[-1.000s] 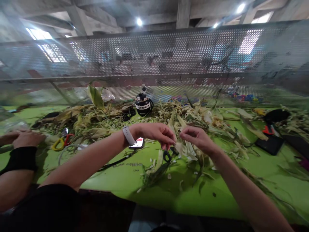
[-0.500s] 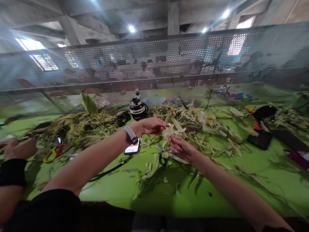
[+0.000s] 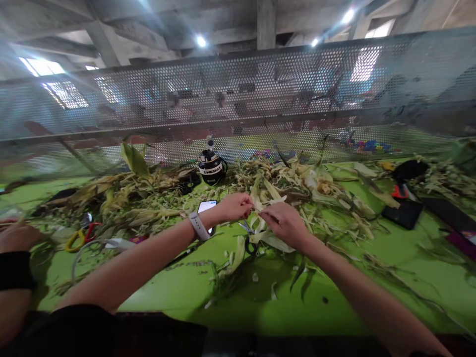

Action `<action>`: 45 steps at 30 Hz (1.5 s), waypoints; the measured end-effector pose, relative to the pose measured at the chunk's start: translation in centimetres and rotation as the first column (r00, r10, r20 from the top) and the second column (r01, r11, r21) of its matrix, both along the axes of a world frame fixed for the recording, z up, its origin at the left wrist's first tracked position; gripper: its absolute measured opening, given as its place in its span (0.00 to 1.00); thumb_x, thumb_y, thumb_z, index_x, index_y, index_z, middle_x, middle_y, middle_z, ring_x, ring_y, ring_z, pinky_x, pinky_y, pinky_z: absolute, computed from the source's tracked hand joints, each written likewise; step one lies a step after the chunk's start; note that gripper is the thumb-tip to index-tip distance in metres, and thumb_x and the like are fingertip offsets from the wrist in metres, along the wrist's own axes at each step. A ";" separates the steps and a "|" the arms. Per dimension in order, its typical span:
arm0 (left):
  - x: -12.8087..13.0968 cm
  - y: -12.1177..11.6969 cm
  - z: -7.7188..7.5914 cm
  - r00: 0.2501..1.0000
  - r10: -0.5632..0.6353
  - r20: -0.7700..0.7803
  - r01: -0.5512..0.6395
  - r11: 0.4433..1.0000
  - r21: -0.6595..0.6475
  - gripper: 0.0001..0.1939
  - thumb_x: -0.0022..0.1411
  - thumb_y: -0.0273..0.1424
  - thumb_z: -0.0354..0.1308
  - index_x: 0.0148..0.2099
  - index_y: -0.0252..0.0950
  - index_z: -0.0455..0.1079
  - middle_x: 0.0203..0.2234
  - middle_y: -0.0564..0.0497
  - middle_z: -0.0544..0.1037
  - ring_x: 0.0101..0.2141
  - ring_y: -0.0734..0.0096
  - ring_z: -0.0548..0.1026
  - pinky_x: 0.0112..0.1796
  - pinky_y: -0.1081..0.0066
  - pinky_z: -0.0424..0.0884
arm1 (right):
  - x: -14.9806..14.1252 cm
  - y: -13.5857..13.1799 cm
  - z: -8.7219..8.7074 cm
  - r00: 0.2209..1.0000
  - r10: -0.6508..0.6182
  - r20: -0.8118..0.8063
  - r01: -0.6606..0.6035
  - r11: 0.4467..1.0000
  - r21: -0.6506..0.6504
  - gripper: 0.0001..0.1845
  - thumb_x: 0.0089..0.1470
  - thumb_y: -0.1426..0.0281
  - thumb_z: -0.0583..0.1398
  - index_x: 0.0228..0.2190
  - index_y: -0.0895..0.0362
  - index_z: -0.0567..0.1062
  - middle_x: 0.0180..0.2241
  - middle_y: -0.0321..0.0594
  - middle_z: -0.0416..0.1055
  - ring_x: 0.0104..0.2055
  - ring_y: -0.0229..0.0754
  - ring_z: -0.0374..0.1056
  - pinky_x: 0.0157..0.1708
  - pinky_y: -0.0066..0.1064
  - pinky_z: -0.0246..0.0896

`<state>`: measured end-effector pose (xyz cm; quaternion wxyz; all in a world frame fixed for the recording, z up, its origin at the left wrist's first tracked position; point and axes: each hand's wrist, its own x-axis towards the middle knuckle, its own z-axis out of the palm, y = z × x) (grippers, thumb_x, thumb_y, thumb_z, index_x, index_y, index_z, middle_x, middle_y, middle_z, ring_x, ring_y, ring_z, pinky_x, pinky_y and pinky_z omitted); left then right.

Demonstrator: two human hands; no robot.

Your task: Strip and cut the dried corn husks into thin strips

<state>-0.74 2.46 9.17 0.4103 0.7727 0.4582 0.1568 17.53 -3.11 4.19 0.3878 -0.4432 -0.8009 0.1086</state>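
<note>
Between my two hands, over the green table (image 3: 297,312), is a pale corn husk (image 3: 265,198). My left hand (image 3: 236,206), with a watch strap on its wrist, is closed at the husk's left side. From the right, my right hand (image 3: 285,222) pinches the husk with its fingertips. Dark-handled scissors (image 3: 251,243) lie just below my hands, partly among husk strips. A bundle of husk with green strands (image 3: 234,260) rests nearer the table's front edge. Partly behind my left wrist is a lit phone (image 3: 207,206).
Heaped husks (image 3: 148,198) line the back, along a perforated metal screen (image 3: 238,109). A black bottle (image 3: 211,167) stands before it. Yellow-and-red-handled scissors (image 3: 84,238) lie left, near a co-worker's hand (image 3: 18,235). Dark flat objects (image 3: 403,212) lie right.
My left wrist has turned, so the watch face no longer shows, and my left hand has dropped slightly. My right hand has rolled back-up. The co-worker's hand has shifted left.
</note>
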 end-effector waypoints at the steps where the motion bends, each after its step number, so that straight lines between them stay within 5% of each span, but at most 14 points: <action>1: -0.1 -0.3 -0.1 0.998 -0.032 -0.050 0.037 0.995 0.096 0.06 0.53 0.25 0.53 0.25 0.36 0.67 0.16 0.55 0.71 0.20 0.75 0.66 0.25 0.76 0.59 | 0.1 0.0 0.3 0.999 -0.003 0.042 0.001 0.999 0.051 0.16 0.59 0.62 0.53 0.27 0.55 0.75 0.26 0.42 0.69 0.31 0.42 0.61 0.35 0.33 0.50; 5: 0.0 -1.4 -0.1 0.979 -0.110 -0.171 0.168 0.912 0.374 0.08 0.55 0.27 0.52 0.25 0.37 0.68 0.18 0.52 0.71 0.21 0.72 0.65 0.26 0.74 0.59 | 0.4 0.7 1.7 0.995 0.056 0.079 -0.066 0.989 0.135 0.17 0.59 0.60 0.52 0.29 0.54 0.76 0.26 0.43 0.68 0.33 0.43 0.60 0.36 0.33 0.51; 9: 0.0 -2.8 0.3 0.927 -0.292 -0.234 0.366 0.839 0.402 0.09 0.59 0.28 0.51 0.28 0.37 0.70 0.21 0.50 0.73 0.23 0.71 0.67 0.28 0.74 0.59 | 0.9 2.2 2.7 0.994 0.110 0.008 -0.110 0.989 0.104 0.17 0.58 0.59 0.54 0.26 0.55 0.75 0.24 0.41 0.66 0.32 0.42 0.60 0.36 0.33 0.51; 13: -0.6 -4.2 1.1 0.892 -0.438 -0.114 0.448 0.818 0.360 0.10 0.62 0.30 0.48 0.38 0.36 0.71 0.26 0.49 0.74 0.27 0.73 0.69 0.31 0.75 0.62 | 0.9 2.9 1.9 0.943 0.173 -0.285 -0.217 0.967 -0.131 0.18 0.52 0.56 0.58 0.22 0.57 0.72 0.23 0.37 0.64 0.29 0.39 0.58 0.34 0.32 0.52; 15: -0.6 -4.3 1.6 0.904 -0.427 0.022 0.405 0.872 0.274 0.10 0.62 0.32 0.48 0.39 0.36 0.70 0.25 0.51 0.73 0.25 0.75 0.68 0.29 0.76 0.63 | 0.2 2.7 0.8 0.837 0.184 -0.515 -0.389 0.862 -0.324 0.19 0.47 0.54 0.61 0.21 0.57 0.70 0.22 0.35 0.63 0.27 0.37 0.57 0.31 0.30 0.52; 18: 0.3 -2.9 2.3 0.924 -0.254 0.287 0.238 0.967 0.089 0.07 0.61 0.32 0.52 0.37 0.34 0.69 0.23 0.53 0.72 0.23 0.78 0.67 0.27 0.77 0.62 | -1.5 1.8 -1.0 0.537 0.048 -0.842 -0.706 0.571 -0.418 0.21 0.43 0.53 0.64 0.20 0.56 0.65 0.19 0.31 0.58 0.22 0.33 0.52 0.27 0.29 0.53; 20: 1.2 -1.3 2.5 0.904 -0.003 0.428 0.051 0.993 -0.102 0.05 0.58 0.28 0.54 0.31 0.33 0.68 0.19 0.55 0.69 0.19 0.81 0.64 0.23 0.78 0.60 | -2.6 1.3 -1.9 0.455 0.004 -0.890 -0.746 0.547 -0.379 0.22 0.45 0.52 0.62 0.20 0.55 0.62 0.18 0.29 0.54 0.21 0.33 0.51 0.28 0.30 0.56; 23: 1.7 0.9 1.7 0.880 0.269 0.390 -0.068 0.887 -0.457 0.09 0.54 0.23 0.56 0.22 0.32 0.65 0.14 0.57 0.65 0.16 0.84 0.60 0.21 0.79 0.57 | -3.1 1.3 -3.0 0.360 -0.057 -0.931 -0.821 0.454 -0.346 0.21 0.44 0.54 0.63 0.20 0.54 0.60 0.13 0.25 0.45 0.19 0.33 0.47 0.30 0.31 0.58; 25: 1.3 1.6 0.4 0.874 0.338 0.349 -0.113 0.840 -0.531 0.09 0.53 0.22 0.56 0.22 0.32 0.65 0.13 0.57 0.65 0.15 0.84 0.59 0.20 0.79 0.57 | -2.9 1.6 -3.5 0.362 -0.082 -0.929 -0.839 0.406 -0.363 0.19 0.43 0.56 0.64 0.21 0.54 0.62 0.12 0.24 0.44 0.18 0.32 0.47 0.30 0.30 0.58; 28: 0.4 1.6 -1.7 0.867 0.378 0.324 -0.213 0.870 -0.444 0.08 0.52 0.23 0.56 0.22 0.33 0.66 0.14 0.57 0.68 0.15 0.83 0.61 0.19 0.80 0.57 | -2.5 2.1 -3.8 0.528 -0.041 -0.848 -0.730 0.489 -0.478 0.19 0.43 0.54 0.64 0.23 0.55 0.66 0.12 0.24 0.48 0.17 0.32 0.47 0.25 0.28 0.54; 32: 0.0 1.0 -3.5 0.895 0.327 0.303 -0.243 0.928 -0.283 0.07 0.51 0.23 0.56 0.22 0.34 0.64 0.13 0.57 0.69 0.14 0.81 0.62 0.19 0.79 0.57 | -2.1 2.2 -2.4 0.844 0.043 -0.534 -0.286 0.879 -0.382 0.18 0.49 0.55 0.59 0.20 0.56 0.68 0.19 0.33 0.59 0.24 0.36 0.56 0.27 0.29 0.53; 34: 0.2 0.6 -4.0 0.881 0.327 0.341 -0.230 0.927 -0.297 0.08 0.52 0.25 0.56 0.22 0.34 0.63 0.13 0.57 0.69 0.13 0.82 0.61 0.19 0.79 0.57 | -1.9 2.1 -1.5 0.885 0.022 -0.464 -0.134 0.968 -0.211 0.17 0.50 0.57 0.59 0.20 0.56 0.69 0.27 0.39 0.65 0.31 0.39 0.61 0.32 0.31 0.56; 41: 2.0 -0.9 -4.7 0.697 0.503 0.511 -0.215 0.826 -0.521 0.07 0.52 0.28 0.60 0.28 0.34 0.64 0.23 0.54 0.75 0.23 0.79 0.72 0.28 0.78 0.67 | -1.6 2.6 -1.3 0.677 -0.100 -0.729 -0.332 0.843 -0.424 0.19 0.53 0.53 0.55 0.25 0.55 0.64 0.18 0.32 0.65 0.19 0.35 0.62 0.23 0.29 0.57; 45: 2.5 -1.0 -4.9 0.590 0.629 0.506 -0.197 0.720 -0.665 0.10 0.49 0.29 0.64 0.32 0.36 0.65 0.28 0.53 0.76 0.28 0.73 0.76 0.27 0.74 0.69 | -1.2 2.7 -1.9 0.742 -0.104 -0.663 -0.199 0.909 -0.366 0.14 0.51 0.57 0.58 0.29 0.54 0.62 0.19 0.30 0.64 0.20 0.35 0.62 0.22 0.29 0.56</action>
